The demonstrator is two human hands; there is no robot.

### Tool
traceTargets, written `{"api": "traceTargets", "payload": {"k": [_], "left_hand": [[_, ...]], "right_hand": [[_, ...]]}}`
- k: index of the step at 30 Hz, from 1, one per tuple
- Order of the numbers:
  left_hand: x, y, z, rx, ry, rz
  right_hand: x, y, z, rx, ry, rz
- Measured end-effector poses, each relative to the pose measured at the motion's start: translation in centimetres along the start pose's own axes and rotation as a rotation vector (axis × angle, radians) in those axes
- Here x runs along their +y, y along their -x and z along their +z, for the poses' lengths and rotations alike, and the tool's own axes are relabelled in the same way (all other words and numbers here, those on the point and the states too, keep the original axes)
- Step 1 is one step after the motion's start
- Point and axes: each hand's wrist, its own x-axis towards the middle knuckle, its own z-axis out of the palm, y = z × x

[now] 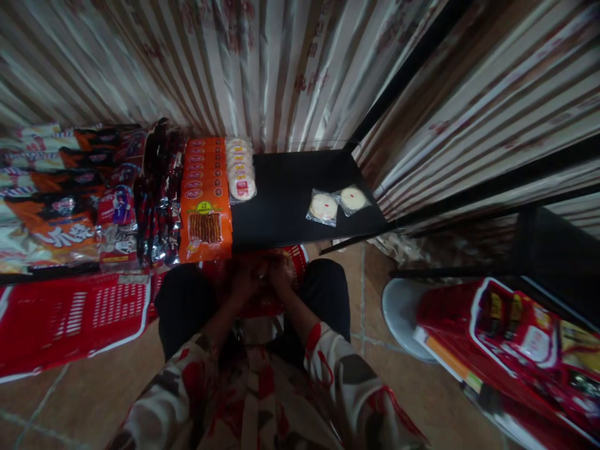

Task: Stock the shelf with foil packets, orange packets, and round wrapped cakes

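Observation:
Both of my hands reach down into a red basket [300, 256] between my knees, under the shelf's front edge. My left hand [244, 282] and my right hand [280, 279] are close together there, dark and smeared. Their fingers and anything they may hold cannot be made out. On the black shelf [276, 215] just beyond lie two round, pale, flat items in clear wrappers: one wrapped disc [323, 206] and another wrapped disc [353, 198], their wrappers touching or nearly so. Left of them stands an overlapping row of round white packets [242, 181].
Overlapping orange snack packets [205, 200], dark shiny packets [159, 200] and orange-black bags [60, 219] fill the shelf's left. A red basket [75, 319] lies below left. At right are a grey stool [403, 319] and a basket of packets [482, 312]. Pleated curtain [281, 69] hangs behind.

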Motion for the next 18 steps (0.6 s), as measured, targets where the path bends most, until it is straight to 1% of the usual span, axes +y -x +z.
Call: {"api": "traceTargets", "payload": {"k": [3, 5, 7, 9, 11, 13, 16, 18], "left_hand": [[-0.2, 1.2, 0.3, 0.012, -0.061, 0.031], [-0.5, 1.9, 0.5, 0.034, -0.032, 0.09], [-0.9, 2.5, 0.9, 0.063, 0.0, 0.14], [-1.2, 3.0, 1.3, 0.078, 0.003, 0.172], [-1.5, 3.4, 1.5, 0.082, -0.012, 0.185], [-1.7, 3.7, 1.7, 0.067, -0.038, 0.197], [-1.8, 4.0, 1.5, 0.04, -0.082, 0.21], [-1.8, 4.2, 1.3, 0.043, -0.095, 0.211]], "right_hand": [[0.5, 0.9, -0.6, 0.073, 0.01, 0.004], [0.8, 1.8, -0.9, 0.078, -0.013, -0.059], [1.0, 2.9, -1.0, 0.026, -0.061, -0.121], [1.0, 4.0, -0.8, -0.047, -0.11, -0.145], [0.9, 4.8, -0.5, -0.079, -0.13, -0.137], [0.9, 5.2, -0.3, -0.072, -0.129, -0.116], [1.0, 5.3, -0.3, -0.043, -0.147, -0.042], [1.1, 5.3, -0.4, -0.06, -0.192, 0.0]]}}
